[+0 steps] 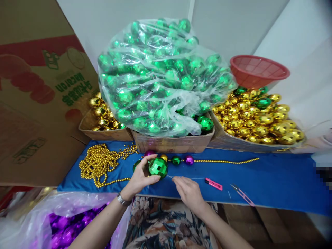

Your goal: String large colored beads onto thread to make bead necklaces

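Bare forearms [103, 219] lead to a left hand [140, 178] gripping a large faceted green bead [158, 167] between thumb and fingers, and a right hand [190, 193] pinching a thin pale thread [169, 176] beside it. Probably light, rigid and slippery, the bead seems best held around its rounded sides; its mirror-like facets gleam above blue cloth [285, 183], before a cardboard box [176, 143].

"Any readable print?"
"The box [38, 117] says 'Macaron' in green, upside down, beside Chinese characters."
"And the pink cutter [214, 184]?"
"Its dark lettering is too small to read; the box's lower mark is unclear too."
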{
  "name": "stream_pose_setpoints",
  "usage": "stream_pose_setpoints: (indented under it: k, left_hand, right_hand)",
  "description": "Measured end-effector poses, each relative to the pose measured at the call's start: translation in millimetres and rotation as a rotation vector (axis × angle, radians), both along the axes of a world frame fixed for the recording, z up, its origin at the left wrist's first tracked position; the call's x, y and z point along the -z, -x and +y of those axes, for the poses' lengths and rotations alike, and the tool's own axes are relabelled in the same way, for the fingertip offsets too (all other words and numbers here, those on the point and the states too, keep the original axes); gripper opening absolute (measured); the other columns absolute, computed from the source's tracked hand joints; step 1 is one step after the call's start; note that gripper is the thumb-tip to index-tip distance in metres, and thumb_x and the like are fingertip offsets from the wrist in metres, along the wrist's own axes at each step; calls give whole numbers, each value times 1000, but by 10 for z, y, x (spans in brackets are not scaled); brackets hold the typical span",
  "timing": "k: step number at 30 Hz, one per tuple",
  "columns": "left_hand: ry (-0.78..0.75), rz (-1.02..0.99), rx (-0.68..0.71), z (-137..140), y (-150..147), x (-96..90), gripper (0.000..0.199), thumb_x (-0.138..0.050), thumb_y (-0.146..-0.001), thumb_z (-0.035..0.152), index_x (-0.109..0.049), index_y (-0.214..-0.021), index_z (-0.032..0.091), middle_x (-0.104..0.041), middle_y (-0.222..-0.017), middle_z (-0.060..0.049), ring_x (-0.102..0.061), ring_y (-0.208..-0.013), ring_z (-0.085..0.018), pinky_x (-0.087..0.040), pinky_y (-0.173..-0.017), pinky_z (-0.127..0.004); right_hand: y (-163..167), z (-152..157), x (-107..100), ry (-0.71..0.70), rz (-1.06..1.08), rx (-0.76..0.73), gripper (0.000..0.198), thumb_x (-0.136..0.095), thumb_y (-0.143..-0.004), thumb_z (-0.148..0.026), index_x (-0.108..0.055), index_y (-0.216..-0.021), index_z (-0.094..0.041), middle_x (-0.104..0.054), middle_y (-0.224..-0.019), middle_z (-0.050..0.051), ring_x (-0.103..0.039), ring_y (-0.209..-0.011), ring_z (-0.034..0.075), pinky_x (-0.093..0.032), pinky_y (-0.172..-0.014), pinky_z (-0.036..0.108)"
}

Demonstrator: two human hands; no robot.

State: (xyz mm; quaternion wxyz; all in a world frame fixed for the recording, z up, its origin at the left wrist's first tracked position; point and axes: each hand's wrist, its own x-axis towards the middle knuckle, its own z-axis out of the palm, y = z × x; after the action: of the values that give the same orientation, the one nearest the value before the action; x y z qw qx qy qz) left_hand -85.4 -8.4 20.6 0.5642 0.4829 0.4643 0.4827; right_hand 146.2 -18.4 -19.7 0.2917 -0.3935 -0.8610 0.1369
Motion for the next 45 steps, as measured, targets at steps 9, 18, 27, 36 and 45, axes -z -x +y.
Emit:
stream_pose_setpoints:
  k: [9, 18, 27, 36, 45]
  left_hand:
    - [157, -413, -79, -117, -246, 40, 66, -79, -67, 24, -47, -124, 27, -59, -109, -6, -63, -90, -22, -55, -78, -37]
    - [219, -487, -118, -134, -308, 1, 63, -77, -69, 23, -46, -123, 28, -58, -109, -6, -63, -89, -21, -55, -80, -41]
    - [219, -487, -116, -149, -310, -1, 63, -78, -68, 22, -47, -123, 27, -59, -108, -7, -63, -86, -20, -56, -79, -40]
    - [205, -459, -125, -166, -317, -3, 63, -78, -68, 23, -46, -123, 27, -58, -109, -6, -63, -86, -19, -56, -77, -37]
    - [165, -400, -125, -156, -324, -20, 64, -78, -68, 27, -45, -123, 25, -59, -105, -7, -63, -84, -21, -57, -71, -38]
  right_hand:
    - [81, -72, 1, 218, 214, -39, 30, -33, -99, -21, -62, -98, -19, -72, -90, 5, -68, -81, 16, -52, -71, 26]
    - [50, -71, -11, 222, 223, -36, 26, -36, -98, -17, -61, -98, -20, -72, -92, 4, -69, -82, 17, -50, -71, 27]
    - [43, -98, -23, 244, 221, -43, 26, -35, -98, -17, -61, -98, -21, -72, -91, 3, -68, -82, 16, -50, -71, 26]
    - [48, -121, -28, 249, 211, -36, 24, -36, -98, -17, -60, -97, -21, -72, -90, 3, -68, -80, 16, -50, -71, 26]
    - [88, -138, 25, 53, 92, 11, 28, -33, -99, -17, -61, -101, -17, -70, -82, 6, -66, -73, 17, -47, -67, 27]
